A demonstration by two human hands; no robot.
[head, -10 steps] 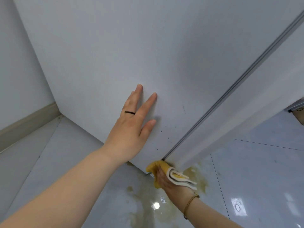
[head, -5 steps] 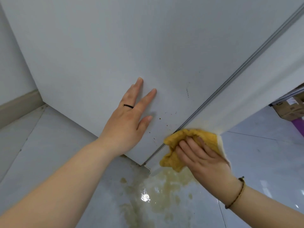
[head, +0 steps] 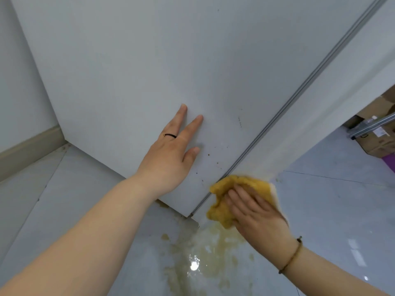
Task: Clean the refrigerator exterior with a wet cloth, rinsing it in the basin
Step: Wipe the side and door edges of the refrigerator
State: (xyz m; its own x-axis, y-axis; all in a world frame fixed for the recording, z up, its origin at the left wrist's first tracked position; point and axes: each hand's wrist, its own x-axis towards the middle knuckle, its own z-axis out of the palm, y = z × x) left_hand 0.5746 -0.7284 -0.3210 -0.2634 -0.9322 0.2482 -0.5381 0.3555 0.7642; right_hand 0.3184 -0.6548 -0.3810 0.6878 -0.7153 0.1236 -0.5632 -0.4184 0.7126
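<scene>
The white refrigerator [head: 149, 60] fills the upper view, seen from low down near its bottom corner. My left hand [head: 171, 154] lies flat and open against its side panel, a dark ring on one finger. My right hand [head: 256, 214] presses a stained yellow cloth [head: 220, 201] against the lower end of the fridge's front face, just right of the grey edge strip [head: 299, 86]. Small brown specks [head: 208, 155] dot the panel near the corner. No basin is in view.
A yellowish-brown puddle [head: 203, 253] spreads over the glossy grey floor tiles below the fridge corner. A wall with a beige skirting board [head: 27, 150] stands at the left. Cardboard boxes [head: 378, 144] and a metal rail sit at the far right.
My right hand lifted the cloth from the floor by the fridge's bottom corner onto the lower front face and now rubs there. My left hand stayed flat on the side panel.
</scene>
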